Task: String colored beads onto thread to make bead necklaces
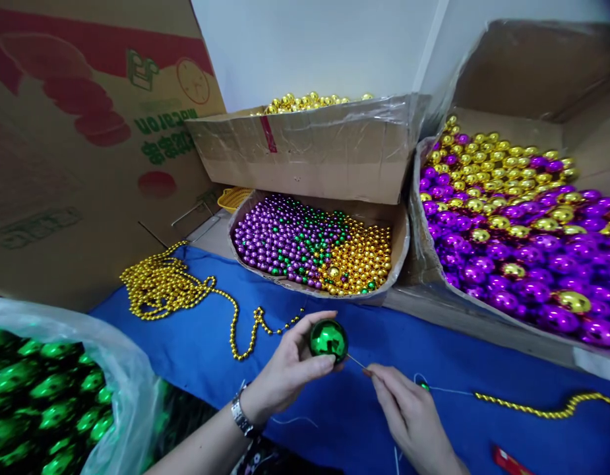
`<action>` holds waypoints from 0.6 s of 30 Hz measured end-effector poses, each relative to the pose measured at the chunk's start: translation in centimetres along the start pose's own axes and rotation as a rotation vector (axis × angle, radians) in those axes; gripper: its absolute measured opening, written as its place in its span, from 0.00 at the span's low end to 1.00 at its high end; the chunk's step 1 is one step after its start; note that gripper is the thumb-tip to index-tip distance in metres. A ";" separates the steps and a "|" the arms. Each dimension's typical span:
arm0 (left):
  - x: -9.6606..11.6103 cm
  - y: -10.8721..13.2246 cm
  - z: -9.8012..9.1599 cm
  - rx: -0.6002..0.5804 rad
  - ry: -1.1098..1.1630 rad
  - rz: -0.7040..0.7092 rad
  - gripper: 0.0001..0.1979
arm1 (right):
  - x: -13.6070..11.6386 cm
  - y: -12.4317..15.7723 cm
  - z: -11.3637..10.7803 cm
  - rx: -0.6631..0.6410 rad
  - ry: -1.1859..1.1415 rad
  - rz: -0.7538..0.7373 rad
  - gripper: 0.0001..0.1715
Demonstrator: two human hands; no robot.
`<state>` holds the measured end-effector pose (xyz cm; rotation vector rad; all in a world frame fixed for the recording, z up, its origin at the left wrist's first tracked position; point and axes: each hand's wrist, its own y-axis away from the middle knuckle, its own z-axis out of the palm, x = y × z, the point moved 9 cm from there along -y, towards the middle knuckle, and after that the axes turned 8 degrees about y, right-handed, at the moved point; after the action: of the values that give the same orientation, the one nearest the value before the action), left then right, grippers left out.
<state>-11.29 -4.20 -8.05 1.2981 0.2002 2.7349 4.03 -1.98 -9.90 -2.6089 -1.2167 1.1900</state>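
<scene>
My left hand (292, 359) is closed around a large shiny green bead (328, 340), thumb below and fingers behind it. My right hand (408, 412) pinches a thin, straight needle (355, 361) whose far end meets the green bead's right side; whether it goes inside is hidden. Beside the right hand, a small green bead (423, 385) sits on a pale thread (450, 390). That thread leads right to a strand of small gold beads (537, 407). Beyond the left hand, another gold bead strand (234, 330) curves back to a heap of gold beads (166, 287).
A blue cloth (305, 402) covers the table. Behind it stand a box of small purple, green and gold beads (406, 241), a carton with gold beads (309, 148), and a right-hand box of larger purple and gold beads (418, 198). A plastic bag (131, 376) of large green beads is at left.
</scene>
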 end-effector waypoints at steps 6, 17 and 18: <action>-0.2 0.0 0.0 -0.006 0.023 -0.036 0.28 | -0.3 0.1 -0.3 0.034 0.069 -0.037 0.14; 0.2 0.1 0.3 0.014 0.005 -0.008 0.28 | -0.9 0.3 -0.3 0.065 0.084 -0.043 0.14; 0.2 0.1 0.3 0.014 0.015 -0.010 0.28 | -0.9 0.3 -0.2 0.057 0.063 -0.034 0.13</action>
<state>-11.20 -4.21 -7.73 1.2769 0.2276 2.7401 3.99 -2.70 -9.26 -2.5538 -1.1934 1.1110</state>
